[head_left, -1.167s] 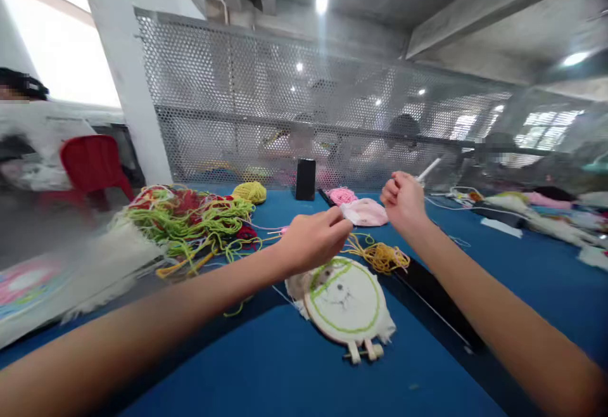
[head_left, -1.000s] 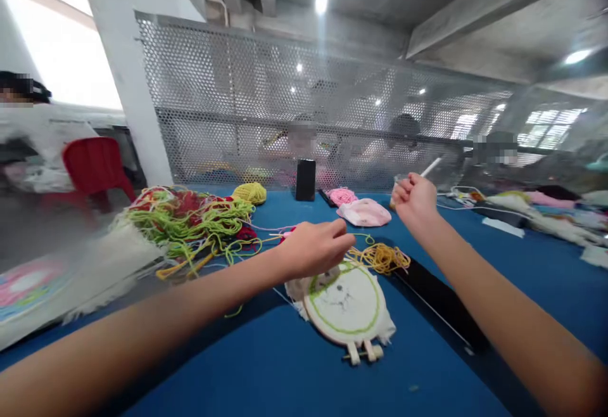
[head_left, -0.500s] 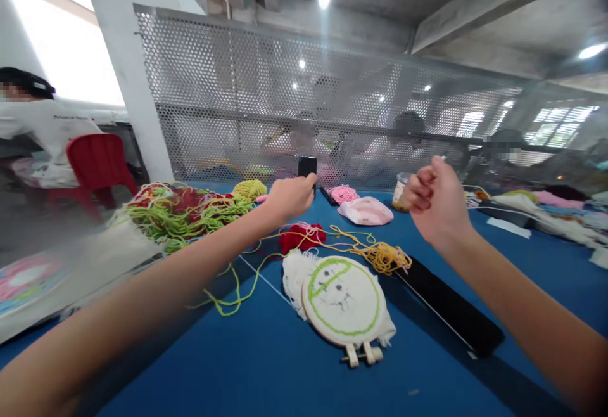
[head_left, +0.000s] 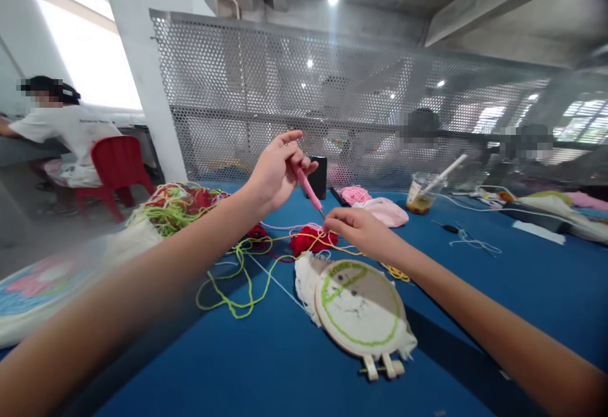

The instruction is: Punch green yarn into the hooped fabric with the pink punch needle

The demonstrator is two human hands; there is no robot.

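My left hand (head_left: 284, 170) holds a pink punch needle (head_left: 308, 189), its metal tip slanting down to the right. My right hand (head_left: 358, 230) is closed in a pinch at that tip; whatever lies between the fingertips is too small to make out. Just below are a red yarn bundle (head_left: 306, 239) and loose yellow and pink strands. Nearer me lies an embroidery hoop (head_left: 358, 306) with white cloth and a green yarn outline, partly shaded by my right arm. Yellow yarn (head_left: 395, 273) is mostly hidden behind that arm.
A tangled yarn pile (head_left: 178, 211) sits at left. Behind my hands stand a black phone-like object (head_left: 317, 176), pink yarn (head_left: 354, 195) and a pale pink bag (head_left: 387, 211). A drink cup (head_left: 420, 196) with a straw stands right of them. A perforated metal screen (head_left: 285, 100) bounds the table.
My right hand has come down and left from its raised place to the needle tip. My left hand has turned, and the pink punch needle now shows in it. The view has shifted slightly.
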